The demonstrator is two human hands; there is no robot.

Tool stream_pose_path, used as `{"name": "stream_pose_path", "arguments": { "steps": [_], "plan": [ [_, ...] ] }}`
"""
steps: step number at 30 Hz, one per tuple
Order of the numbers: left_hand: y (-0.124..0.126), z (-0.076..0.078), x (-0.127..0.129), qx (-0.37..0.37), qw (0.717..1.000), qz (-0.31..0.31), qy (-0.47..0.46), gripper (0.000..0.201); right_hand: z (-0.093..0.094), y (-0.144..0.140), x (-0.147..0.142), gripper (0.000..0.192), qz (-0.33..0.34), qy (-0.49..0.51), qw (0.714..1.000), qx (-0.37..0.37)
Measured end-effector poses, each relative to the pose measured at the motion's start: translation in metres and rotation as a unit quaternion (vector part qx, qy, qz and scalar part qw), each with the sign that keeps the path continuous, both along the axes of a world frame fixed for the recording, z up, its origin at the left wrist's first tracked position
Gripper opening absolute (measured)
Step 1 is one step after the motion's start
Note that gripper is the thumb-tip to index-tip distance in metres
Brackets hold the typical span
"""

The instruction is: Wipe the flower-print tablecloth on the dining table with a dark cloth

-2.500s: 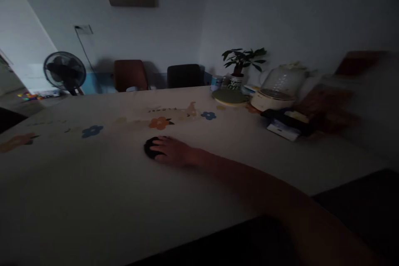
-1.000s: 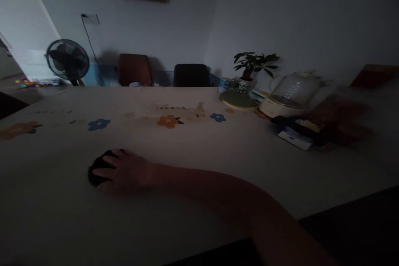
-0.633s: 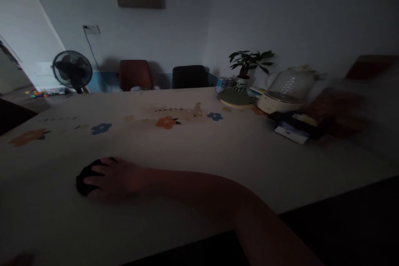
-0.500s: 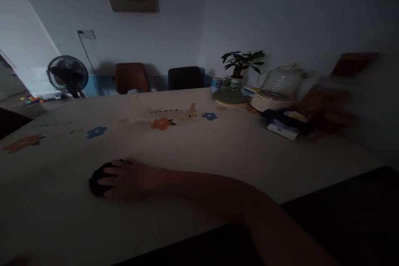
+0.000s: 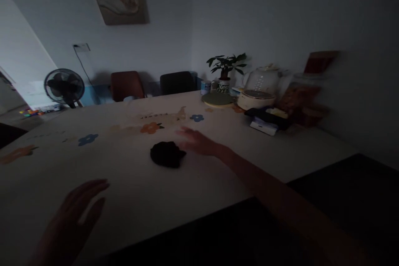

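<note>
A dark crumpled cloth [image 5: 167, 154] lies on the white table [image 5: 218, 158], whose cover has flower prints. My right hand [image 5: 195, 141] hovers just to the right of and behind the cloth, fingers spread and blurred, holding nothing. My left hand [image 5: 73, 212] is raised over the table's near left edge, open with fingers apart, well left of the cloth.
At the far right of the table stand a potted plant [image 5: 225, 68], a round green mat [image 5: 217, 99], a glass-lidded cooker [image 5: 258, 89], a small can [image 5: 205, 87] and a dark tray on papers [image 5: 267, 119]. Two chairs [image 5: 149, 85] and a fan [image 5: 64, 87] stand behind.
My right hand was pressing the cloth and sliding it left; now it has let go and lifted to the cloth's right. My left hand has come into view.
</note>
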State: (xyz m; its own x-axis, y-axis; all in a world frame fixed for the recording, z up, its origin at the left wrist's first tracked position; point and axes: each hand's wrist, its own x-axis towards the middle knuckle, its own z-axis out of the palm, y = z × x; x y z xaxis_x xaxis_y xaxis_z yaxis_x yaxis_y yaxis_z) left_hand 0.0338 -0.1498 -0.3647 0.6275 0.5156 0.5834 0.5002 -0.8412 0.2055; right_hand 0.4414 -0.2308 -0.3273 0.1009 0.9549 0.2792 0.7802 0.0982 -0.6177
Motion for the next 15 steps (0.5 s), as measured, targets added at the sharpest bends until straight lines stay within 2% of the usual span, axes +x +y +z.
{"name": "stream_pose_path", "arguments": {
  "steps": [2,4,7,10,15],
  "plan": [
    [0.003,-0.001,0.046,-0.011,0.997,-0.06,0.038,0.034,0.004,-0.016,0.038,0.043,-0.099,0.041,0.991,0.075],
    [0.002,-0.001,0.097,-0.034,0.987,-0.123,0.101,0.04,0.006,-0.034,0.072,0.045,-0.188,0.068,0.971,0.133],
    [0.0,0.001,0.164,-0.062,0.969,-0.145,0.19,0.049,0.004,-0.057,0.104,0.054,-0.294,0.121,0.926,0.205],
    [0.003,0.004,0.212,-0.097,0.959,-0.141,0.225,0.051,0.0,-0.066,0.111,0.054,-0.333,0.18,0.889,0.258],
    [0.007,0.016,0.284,-0.138,0.94,-0.206,0.232,0.054,0.009,-0.064,0.095,0.048,-0.326,0.23,0.858,0.324]
  ]
}}
